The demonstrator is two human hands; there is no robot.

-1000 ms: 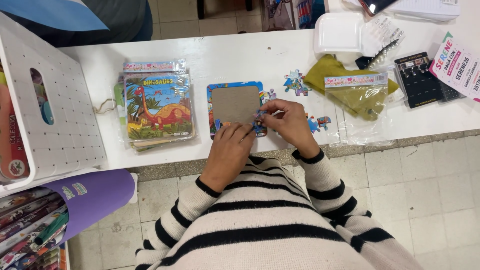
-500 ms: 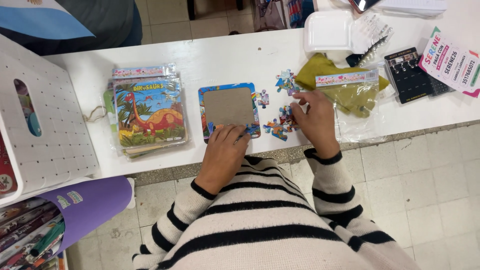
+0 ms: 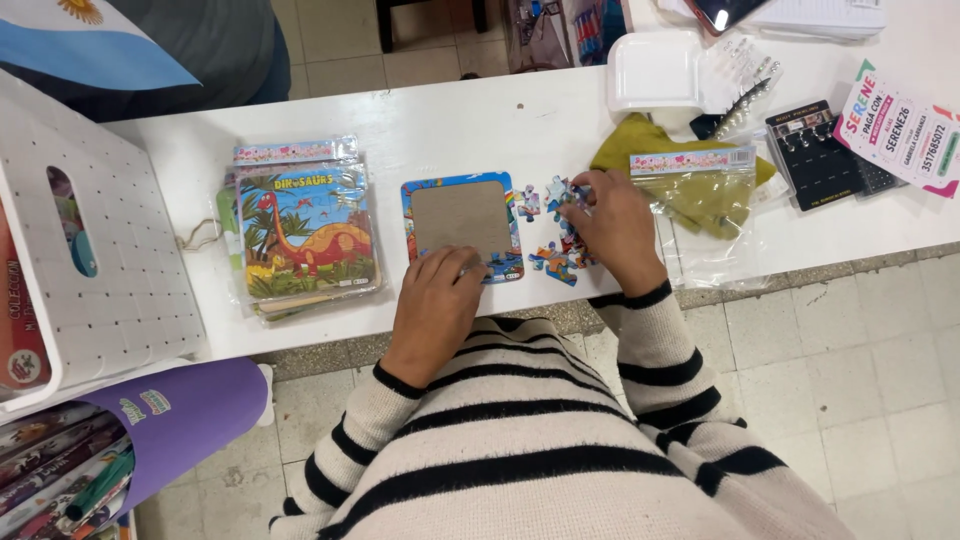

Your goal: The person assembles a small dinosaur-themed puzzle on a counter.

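Observation:
A small puzzle tray with a colourful border and a bare brown cardboard middle lies on the white table. My left hand rests on the tray's lower edge, fingers pressing a placed piece there. My right hand lies over a heap of loose puzzle pieces just right of the tray, fingertips touching pieces at the heap's top. Whether it pinches one is hidden by the fingers. One loose piece sits between tray and heap.
A stack of wrapped dinosaur puzzles lies left of the tray. A clear bag with olive cloth, a white box, black cards and a leaflet sit at the right. A white perforated bin stands far left.
My right hand has moved off the tray to the right, onto the heap of loose pieces. My left hand stayed on the tray's lower edge.

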